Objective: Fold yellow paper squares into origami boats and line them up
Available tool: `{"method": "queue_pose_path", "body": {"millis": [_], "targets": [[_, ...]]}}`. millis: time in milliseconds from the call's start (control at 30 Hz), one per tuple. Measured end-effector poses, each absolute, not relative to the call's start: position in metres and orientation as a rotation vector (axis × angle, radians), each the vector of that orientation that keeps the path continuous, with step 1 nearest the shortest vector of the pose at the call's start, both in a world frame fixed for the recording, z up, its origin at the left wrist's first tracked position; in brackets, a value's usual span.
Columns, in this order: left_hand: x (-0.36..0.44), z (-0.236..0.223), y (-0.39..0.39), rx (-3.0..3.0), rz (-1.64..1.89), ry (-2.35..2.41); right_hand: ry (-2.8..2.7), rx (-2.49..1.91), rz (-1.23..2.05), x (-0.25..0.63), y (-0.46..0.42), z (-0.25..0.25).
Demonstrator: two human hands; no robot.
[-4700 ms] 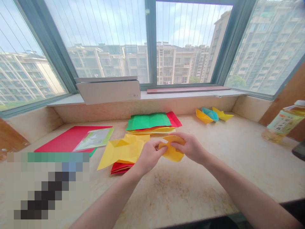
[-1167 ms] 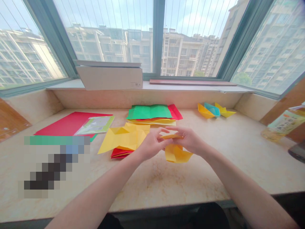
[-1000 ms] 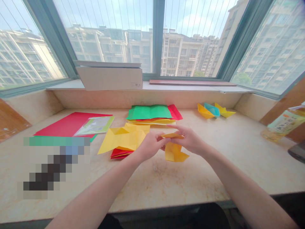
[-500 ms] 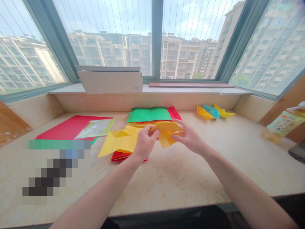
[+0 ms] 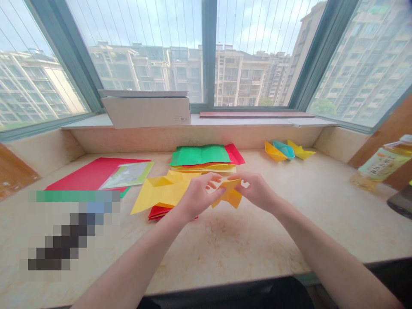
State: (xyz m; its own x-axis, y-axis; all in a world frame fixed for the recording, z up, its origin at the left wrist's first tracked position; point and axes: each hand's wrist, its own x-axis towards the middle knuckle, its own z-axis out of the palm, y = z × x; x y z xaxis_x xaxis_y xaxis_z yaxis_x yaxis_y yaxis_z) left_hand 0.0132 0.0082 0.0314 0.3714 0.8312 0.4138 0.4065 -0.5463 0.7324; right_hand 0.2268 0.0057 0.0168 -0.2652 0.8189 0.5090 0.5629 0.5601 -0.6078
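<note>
Both hands hold a small folded piece of orange-yellow paper [image 5: 231, 198] above the countertop. My left hand [image 5: 200, 193] has its thumb against the paper's left side, its other fingers curled above. My right hand [image 5: 257, 191] pinches the upper right corner between thumb and fingers. The paper's lower edge spreads into points; its far side is hidden. Left of it lies a creased yellow sheet [image 5: 161, 189], partly behind my left hand, over a stack of folded red paper [image 5: 157, 212]. Behind the hands sit folded green paper [image 5: 201, 155] and red paper [image 5: 236, 153].
Folded paper boats, including a blue one [image 5: 283, 149], stand at the back right. A clear packet [image 5: 128, 174] rests on red sheets [image 5: 86, 174] at left. A bottle of yellowish liquid [image 5: 380, 165] is at far right. A white box [image 5: 148, 112] occupies the windowsill.
The folded orange-yellow paper has been turned and lowered slightly toward me, its lower edge now spread in points. My left fingers have lifted and spread from it.
</note>
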Motion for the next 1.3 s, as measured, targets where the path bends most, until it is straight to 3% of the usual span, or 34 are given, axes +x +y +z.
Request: {"method": "queue_pose_path", "body": {"millis": [267,467,667,1133,1300], "targets": [[0.019,0.022,0.006,1.891,1.076,1.078,-1.808,-1.031,0.484,0.218,-0.001,0.02],[0.023,0.019,0.007,1.455,1.092,0.876,-1.651,-0.894,0.968,0.22,-0.002,0.023],[0.026,0.017,0.006,1.331,1.092,0.821,-1.622,-0.86,1.195,0.22,0.002,0.022],[0.028,0.026,-0.004,1.619,0.974,0.735,-1.759,-0.884,1.1,0.216,0.0,0.023],[0.027,0.021,-0.001,1.743,1.019,0.854,-1.887,-0.95,0.9,0.213,-0.002,0.02]]}}
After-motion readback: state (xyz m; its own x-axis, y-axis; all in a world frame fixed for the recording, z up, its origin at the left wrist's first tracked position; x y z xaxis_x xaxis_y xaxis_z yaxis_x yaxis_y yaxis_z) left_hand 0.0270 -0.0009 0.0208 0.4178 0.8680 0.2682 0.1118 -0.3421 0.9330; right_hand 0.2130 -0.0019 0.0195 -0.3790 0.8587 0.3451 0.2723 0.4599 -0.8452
